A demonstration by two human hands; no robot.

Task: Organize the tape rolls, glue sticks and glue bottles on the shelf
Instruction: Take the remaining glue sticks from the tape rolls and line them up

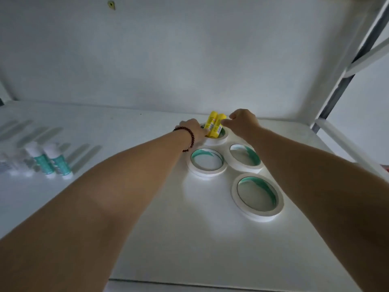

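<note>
Two yellow glue sticks (215, 124) stand upright inside the far white tape roll (219, 140) near the back of the white shelf (168, 228). My left hand (192, 129), with a bead bracelet at the wrist, grips the left stick low down. My right hand (242, 121) pinches the top of the right stick. Three more white tape rolls with green cores lie flat: one at the middle (207, 163), one to its right (245, 158), one nearer me (257, 197). Glue bottles (52, 162) with teal labels stand at the left.
The white back wall (168, 60) rises just behind the glue sticks. A white metal frame post (345, 76) slants up at the right edge of the shelf. The shelf's front lip (189, 282) runs along the bottom.
</note>
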